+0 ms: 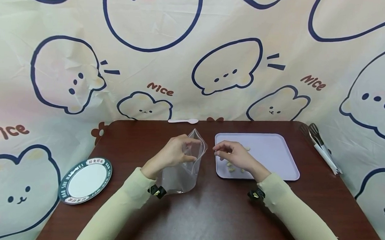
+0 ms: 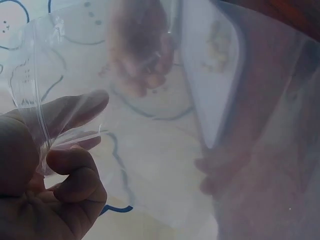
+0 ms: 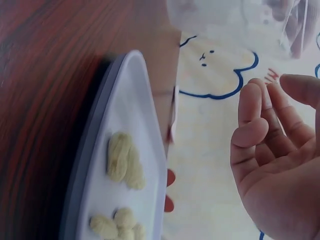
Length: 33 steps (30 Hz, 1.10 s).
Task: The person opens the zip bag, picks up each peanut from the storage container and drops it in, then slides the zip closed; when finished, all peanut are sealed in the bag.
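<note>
The left hand (image 1: pixel 172 155) has its fingers bent and holds a clear bag (image 1: pixel 181 180) by its top edge. The bag goes down from those fingers; I cannot tell if its bottom touches the brown surface (image 1: pixel 204 217). The right hand (image 1: pixel 237 156) has softly bent fingers with a gap by the thumb, and they hold nothing. Its fingertips are over the tray's near-left edge side, with a strip of surface between the tray (image 1: pixel 271 155) and the bag. More surface spreads out on the body side of both hands. Past the left fingers, by the far edge, is a white spoon (image 1: pixel 183 121). The tray, under the right hand, has small, pale, lumpy bits (image 3: pixel 120 157) in it. You can see through the bag. A green-rimmed plate (image 1: pixel 86 181) sits well left of the left fingers, near the side edge. Tools (image 1: pixel 327 160) lie far right of the right fingers.
</note>
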Tool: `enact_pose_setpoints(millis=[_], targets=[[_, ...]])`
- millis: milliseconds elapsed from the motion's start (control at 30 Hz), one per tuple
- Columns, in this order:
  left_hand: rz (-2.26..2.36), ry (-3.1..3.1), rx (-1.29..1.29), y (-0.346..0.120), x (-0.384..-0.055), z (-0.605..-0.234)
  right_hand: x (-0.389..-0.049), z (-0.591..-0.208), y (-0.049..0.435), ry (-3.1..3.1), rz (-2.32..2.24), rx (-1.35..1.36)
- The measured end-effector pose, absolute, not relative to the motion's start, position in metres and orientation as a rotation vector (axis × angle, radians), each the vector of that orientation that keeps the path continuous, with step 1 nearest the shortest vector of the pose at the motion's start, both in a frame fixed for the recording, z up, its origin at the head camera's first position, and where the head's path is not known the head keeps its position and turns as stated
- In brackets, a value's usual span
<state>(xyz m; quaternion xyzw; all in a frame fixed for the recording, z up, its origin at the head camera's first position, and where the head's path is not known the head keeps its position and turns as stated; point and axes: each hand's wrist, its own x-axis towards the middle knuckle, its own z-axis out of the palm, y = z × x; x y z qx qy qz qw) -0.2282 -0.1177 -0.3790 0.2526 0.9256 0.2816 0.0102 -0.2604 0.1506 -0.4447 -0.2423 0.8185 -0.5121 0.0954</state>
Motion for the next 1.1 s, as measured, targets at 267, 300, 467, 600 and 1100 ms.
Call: enact_pose_setpoints(millis=[267, 300, 467, 600, 1100], targets=[[0.82, 2.879, 0.805, -0.112, -0.228, -0.385, -0.248, -0.435, 0.129, 2.419, -1.533, -0.706], [0.82, 2.876, 0.811, -0.112, -0.228, -0.386, -0.247, -0.434, 0.126, 2.424, -1.527, -0.705], [0.786, 2.883, 0.858, -0.111, -0.227, -0.387, -0.246, -0.434, 0.115, 2.441, -1.482, -0.727], [0.744, 2.928, 0.877, -0.115, -0.227, -0.385, -0.247, -0.435, 0.115, 2.479, -1.444, -0.748], [0.632, 2.977, 0.85, -0.12, -0.228, -0.383, -0.251, -0.435, 0.123, 2.557, -1.369, -0.718]])
